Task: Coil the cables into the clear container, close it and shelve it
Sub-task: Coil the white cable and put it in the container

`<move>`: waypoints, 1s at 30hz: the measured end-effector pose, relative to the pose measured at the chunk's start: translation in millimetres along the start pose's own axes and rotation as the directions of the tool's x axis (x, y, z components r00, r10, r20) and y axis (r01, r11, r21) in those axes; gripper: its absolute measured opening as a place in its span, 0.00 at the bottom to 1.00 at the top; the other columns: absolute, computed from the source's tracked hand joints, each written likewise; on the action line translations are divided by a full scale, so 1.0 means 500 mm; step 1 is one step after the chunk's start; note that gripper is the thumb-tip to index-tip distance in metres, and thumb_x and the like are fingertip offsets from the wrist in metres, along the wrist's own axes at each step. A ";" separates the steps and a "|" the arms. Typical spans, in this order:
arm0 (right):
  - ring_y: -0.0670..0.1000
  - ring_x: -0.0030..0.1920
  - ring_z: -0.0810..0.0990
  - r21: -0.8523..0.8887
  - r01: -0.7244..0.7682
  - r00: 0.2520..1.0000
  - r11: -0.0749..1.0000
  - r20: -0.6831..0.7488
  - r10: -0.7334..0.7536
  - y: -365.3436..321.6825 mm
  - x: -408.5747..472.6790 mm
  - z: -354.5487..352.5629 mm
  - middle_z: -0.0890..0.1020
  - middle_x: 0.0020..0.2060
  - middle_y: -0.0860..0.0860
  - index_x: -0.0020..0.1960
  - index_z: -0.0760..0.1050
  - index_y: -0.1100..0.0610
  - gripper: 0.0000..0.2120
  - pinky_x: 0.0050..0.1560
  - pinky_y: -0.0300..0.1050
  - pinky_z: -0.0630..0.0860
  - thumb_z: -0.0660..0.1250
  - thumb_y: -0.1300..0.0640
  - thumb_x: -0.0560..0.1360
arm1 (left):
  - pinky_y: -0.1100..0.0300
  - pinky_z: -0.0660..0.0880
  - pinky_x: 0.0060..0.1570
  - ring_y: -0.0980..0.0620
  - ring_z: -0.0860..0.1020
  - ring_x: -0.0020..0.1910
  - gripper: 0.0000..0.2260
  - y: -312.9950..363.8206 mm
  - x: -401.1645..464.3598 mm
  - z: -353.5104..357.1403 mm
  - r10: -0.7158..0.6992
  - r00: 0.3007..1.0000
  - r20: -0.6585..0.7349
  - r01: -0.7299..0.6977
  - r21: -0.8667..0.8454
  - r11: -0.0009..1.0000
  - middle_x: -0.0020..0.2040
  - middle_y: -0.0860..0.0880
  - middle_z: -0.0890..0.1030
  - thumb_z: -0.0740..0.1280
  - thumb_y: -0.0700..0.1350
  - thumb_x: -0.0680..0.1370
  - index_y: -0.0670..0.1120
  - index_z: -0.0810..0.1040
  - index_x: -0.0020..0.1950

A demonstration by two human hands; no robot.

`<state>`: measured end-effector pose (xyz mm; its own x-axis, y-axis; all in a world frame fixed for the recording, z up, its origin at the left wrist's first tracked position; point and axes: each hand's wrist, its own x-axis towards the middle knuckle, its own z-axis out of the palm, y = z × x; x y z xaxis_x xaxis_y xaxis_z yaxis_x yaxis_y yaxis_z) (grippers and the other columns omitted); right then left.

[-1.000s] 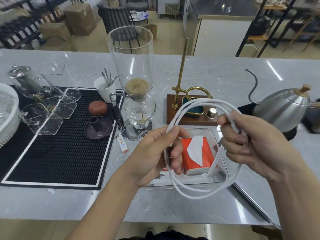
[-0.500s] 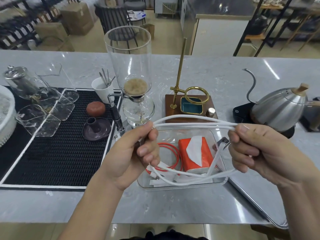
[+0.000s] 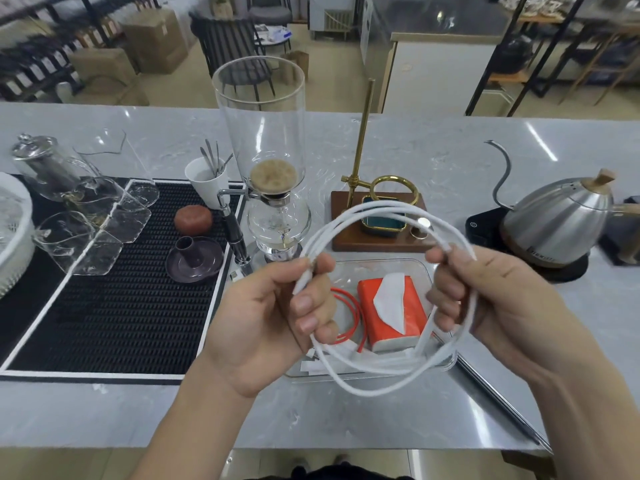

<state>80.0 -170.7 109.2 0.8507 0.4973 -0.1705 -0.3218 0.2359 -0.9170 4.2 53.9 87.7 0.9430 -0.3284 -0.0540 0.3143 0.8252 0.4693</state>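
above counter [image 3: 346,420], hands [image 3: 381,306] seemingly grip white cable [image 3: 377,211].

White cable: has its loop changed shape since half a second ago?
Yes. The white cable, then flattened just in front of the wooden stand, now opens into a round loop whose top overlaps that stand, held by both hands.

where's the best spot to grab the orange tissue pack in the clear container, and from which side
Take the orange tissue pack across its two long sides, coming straight down from above. It lies flat in the clear container, whose walls block a sideways approach, and the red cable sits close on its left, so the fingers should stay narrow there. Both hands are now busy with the white cable.
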 end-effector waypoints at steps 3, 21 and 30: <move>0.52 0.32 0.77 -0.153 0.028 1.000 0.988 0.000 -0.028 0.021 -0.001 0.002 0.78 0.32 0.56 0.47 0.84 0.60 0.12 0.35 0.43 0.79 0.68 0.54 0.70 | 0.55 0.76 0.36 0.50 0.76 0.29 0.14 -0.008 0.000 -0.006 -0.024 0.999 0.045 0.025 -0.011 1.000 0.33 0.45 0.77 0.61 0.39 0.79 0.36 0.77 0.61; 0.52 0.32 0.81 -0.800 0.184 0.816 0.571 -0.200 -0.543 0.097 -0.006 0.039 0.83 0.29 0.52 0.52 0.68 0.45 0.13 0.37 0.49 0.78 0.72 0.55 0.75 | 0.52 0.78 0.48 0.47 0.80 0.41 0.12 -0.032 0.006 0.031 -0.012 0.992 0.125 0.033 -0.164 0.986 0.48 0.40 0.82 0.58 0.41 0.83 0.35 0.77 0.59; 0.62 0.28 0.80 -0.767 0.289 0.841 0.572 -0.082 -0.535 0.112 -0.011 0.041 0.80 0.27 0.60 0.46 0.66 0.43 0.15 0.30 0.60 0.76 0.72 0.57 0.75 | 0.57 0.81 0.42 0.52 0.82 0.35 0.10 -0.034 0.006 0.042 -0.002 1.000 0.023 0.004 -0.105 0.994 0.46 0.44 0.85 0.67 0.42 0.78 0.39 0.82 0.56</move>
<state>48.9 -143.2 66.2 0.9216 0.2230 0.3176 0.3808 -0.3618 -0.8509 -0.5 29.3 98.0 0.9397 -0.3403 -0.0342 0.3278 0.8677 0.3736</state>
